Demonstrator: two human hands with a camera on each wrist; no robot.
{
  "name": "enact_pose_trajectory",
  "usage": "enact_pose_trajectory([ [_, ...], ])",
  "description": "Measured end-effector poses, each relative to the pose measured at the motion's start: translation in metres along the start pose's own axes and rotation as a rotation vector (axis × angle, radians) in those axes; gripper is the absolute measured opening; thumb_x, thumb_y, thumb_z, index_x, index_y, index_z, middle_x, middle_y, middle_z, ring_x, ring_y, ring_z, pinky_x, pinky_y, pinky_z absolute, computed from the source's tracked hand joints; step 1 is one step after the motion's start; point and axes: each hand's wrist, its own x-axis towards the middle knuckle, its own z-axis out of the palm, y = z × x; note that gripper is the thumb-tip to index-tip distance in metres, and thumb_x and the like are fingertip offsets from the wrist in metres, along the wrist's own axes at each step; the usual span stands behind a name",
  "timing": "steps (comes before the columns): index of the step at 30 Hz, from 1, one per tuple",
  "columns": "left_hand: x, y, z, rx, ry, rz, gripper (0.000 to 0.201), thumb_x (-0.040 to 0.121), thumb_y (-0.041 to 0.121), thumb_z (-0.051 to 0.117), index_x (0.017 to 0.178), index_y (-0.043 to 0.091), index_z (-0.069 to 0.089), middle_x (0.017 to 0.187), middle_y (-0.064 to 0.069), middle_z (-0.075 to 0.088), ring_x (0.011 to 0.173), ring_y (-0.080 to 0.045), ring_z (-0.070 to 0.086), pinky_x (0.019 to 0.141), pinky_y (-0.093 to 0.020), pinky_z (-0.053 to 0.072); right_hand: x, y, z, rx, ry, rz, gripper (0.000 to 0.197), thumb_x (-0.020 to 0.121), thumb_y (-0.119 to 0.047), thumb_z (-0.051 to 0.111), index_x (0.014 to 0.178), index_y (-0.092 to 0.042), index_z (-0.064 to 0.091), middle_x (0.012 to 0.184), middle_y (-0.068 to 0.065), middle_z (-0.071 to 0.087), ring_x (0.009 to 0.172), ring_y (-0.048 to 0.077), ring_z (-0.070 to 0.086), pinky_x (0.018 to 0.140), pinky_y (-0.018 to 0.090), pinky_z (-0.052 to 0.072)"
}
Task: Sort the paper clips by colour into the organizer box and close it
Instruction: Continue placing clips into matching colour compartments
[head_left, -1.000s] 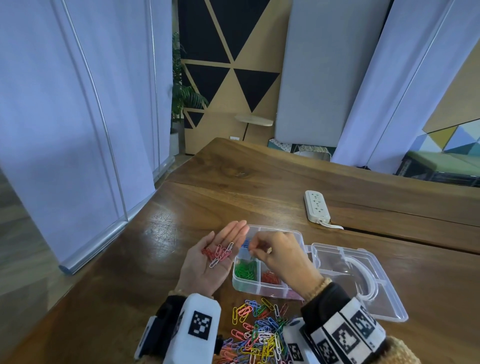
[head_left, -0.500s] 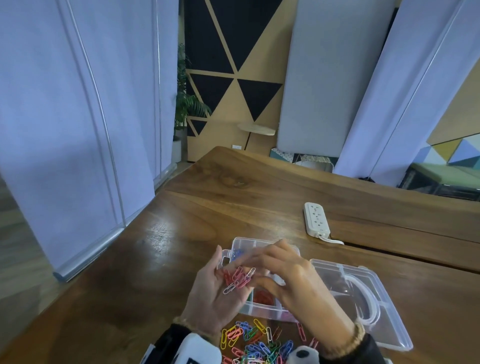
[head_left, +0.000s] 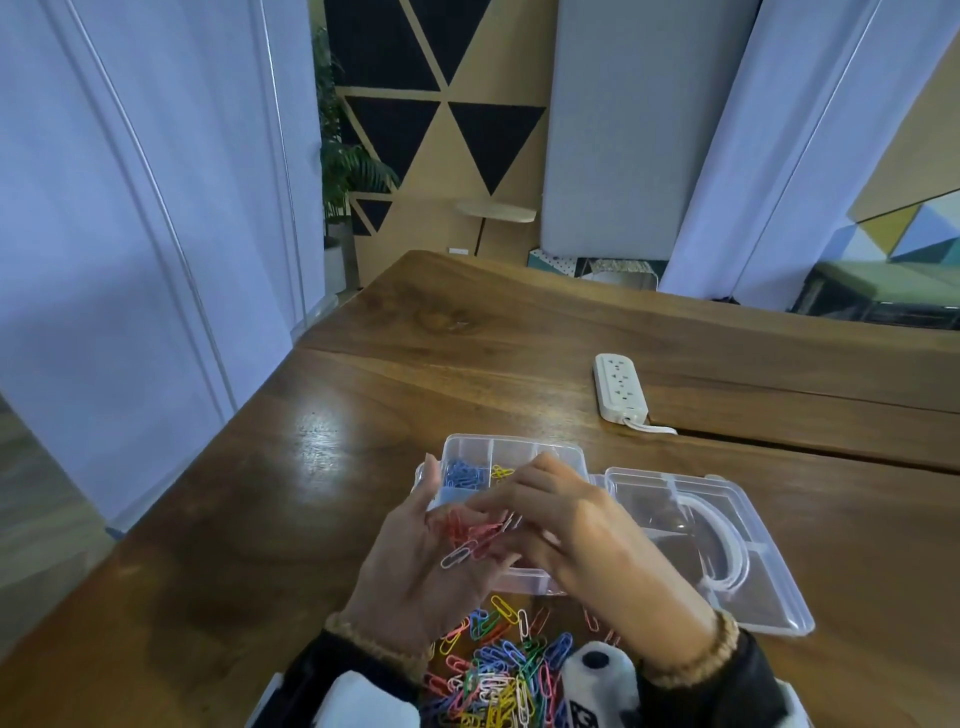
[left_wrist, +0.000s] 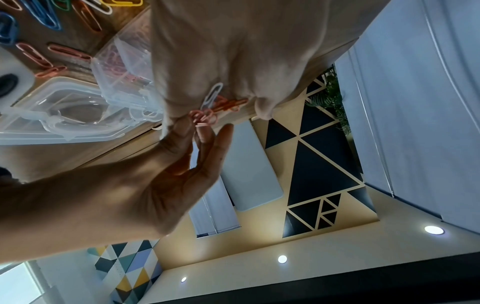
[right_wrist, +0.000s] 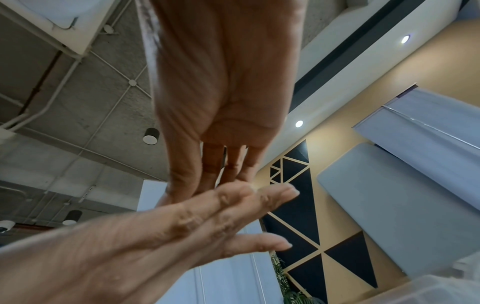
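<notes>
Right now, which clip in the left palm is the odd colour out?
The white clip, at the near edge of the bunch in the left hand; the other clips there are red or pink.

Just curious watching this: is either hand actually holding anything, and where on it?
The left hand cradles a small bunch of red, pink and white paper clips loose on its open palm. The right hand's fingertips reach into that bunch; whether they pinch one cannot be told.
</notes>
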Motion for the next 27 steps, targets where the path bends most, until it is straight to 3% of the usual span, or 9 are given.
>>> enact_pose_trajectory([
  [2, 0.003, -0.001, -0.003, 0.028, -0.202, 0.074, 0.101, 0.086, 0.065, -0.006, 0.139, -0.012, 0.032, 0.121, -0.021, 0.057, 0.111, -0.024, 0.053, 0.095, -0.028, 0.032, 0.0, 0.002, 0.0, -0.005, -0.01, 0.003, 0.026, 0.08, -0.028, 0.05, 0.101, -0.022, 0.065, 0.087, -0.01, 0.06, 0.087, 0.004, 0.046, 0.073, 0.02, 0.043],
  [5, 0.006, -0.004, -0.003, 0.049, -0.297, 0.048, 0.107, 0.084, 0.066, -0.016, 0.138, -0.013, 0.032, 0.128, -0.018, 0.053, 0.116, -0.021, 0.05, 0.094, -0.025, 0.029, -0.001, 0.002, 0.002, -0.059, -0.022, 0.021, 0.023, 0.079, -0.027, 0.051, 0.089, -0.015, 0.066, 0.085, -0.007, 0.059, 0.086, 0.006, 0.045, 0.068, 0.023, 0.046],
  [10, 0.008, -0.002, -0.007, 0.026, -0.252, 0.037, 0.105, 0.087, 0.064, -0.015, 0.134, -0.015, 0.038, 0.124, -0.021, 0.054, 0.116, -0.024, 0.05, 0.096, -0.027, 0.029, -0.001, 0.0, 0.0, -0.004, -0.074, 0.055, 0.02, 0.079, -0.026, 0.047, 0.085, -0.015, 0.063, 0.088, -0.01, 0.056, 0.089, 0.004, 0.044, 0.07, 0.022, 0.043],
  [15, 0.011, -0.007, -0.005, -0.068, -0.171, -0.062, 0.092, 0.094, 0.056, 0.001, 0.126, -0.016, 0.048, 0.129, -0.029, 0.052, 0.123, -0.034, 0.051, 0.113, -0.039, 0.026, -0.002, -0.005, -0.005, 0.147, 0.024, 0.19, 0.018, 0.08, -0.009, 0.057, 0.087, -0.024, 0.062, 0.086, -0.013, 0.055, 0.081, 0.001, 0.057, 0.07, 0.021, 0.049],
  [17, 0.01, -0.009, -0.007, -0.002, -0.023, -0.083, 0.088, 0.099, 0.057, 0.014, 0.109, -0.017, 0.062, 0.119, -0.033, 0.058, 0.112, -0.04, 0.06, 0.101, -0.05, 0.044, -0.001, -0.004, -0.006, 0.192, 0.119, 0.215, 0.019, 0.081, -0.004, 0.062, 0.087, -0.022, 0.065, 0.085, -0.009, 0.059, 0.082, 0.004, 0.061, 0.07, 0.024, 0.052],
  [19, 0.014, -0.012, -0.009, -0.125, -0.049, -0.105, 0.088, 0.099, 0.059, 0.018, 0.1, -0.013, 0.068, 0.115, -0.031, 0.062, 0.104, -0.039, 0.065, 0.086, -0.054, 0.053, 0.002, -0.004, -0.005, 0.194, 0.155, 0.205, 0.025, 0.08, -0.001, 0.062, 0.088, -0.023, 0.066, 0.083, -0.012, 0.06, 0.082, 0.005, 0.062, 0.07, 0.023, 0.053],
  [23, 0.011, -0.011, -0.011, -0.007, -0.048, -0.041, 0.082, 0.097, 0.055, 0.011, 0.11, -0.006, 0.064, 0.11, -0.023, 0.066, 0.121, -0.03, 0.055, 0.107, -0.047, 0.034, 0.012, -0.009, 0.002, 0.069, -0.001, 0.138, 0.022, 0.081, -0.023, 0.046, 0.088, -0.023, 0.067, 0.081, -0.012, 0.061, 0.077, -0.004, 0.053, 0.068, 0.013, 0.044],
  [25, 0.013, -0.012, -0.012, 0.014, 0.087, -0.125, 0.076, 0.099, 0.053, 0.019, 0.087, -0.003, 0.068, 0.082, -0.022, 0.067, 0.096, -0.03, 0.067, 0.096, -0.048, 0.042, 0.017, -0.01, 0.003, 0.058, -0.073, 0.161, 0.027, 0.08, -0.021, 0.043, 0.091, -0.018, 0.067, 0.085, -0.007, 0.063, 0.081, 0.003, 0.057, 0.071, 0.019, 0.047],
  [27, 0.007, -0.01, -0.002, -0.098, 0.111, -0.092, 0.068, 0.097, 0.053, 0.027, 0.083, -0.003, 0.065, 0.079, -0.019, 0.064, 0.081, -0.03, 0.07, 0.083, -0.046, 0.044, 0.019, -0.011, 0.003, 0.031, -0.125, 0.147, 0.024, 0.079, -0.007, 0.049, 0.093, -0.011, 0.067, 0.088, -0.001, 0.063, 0.083, 0.009, 0.059, 0.075, 0.018, 0.046],
])
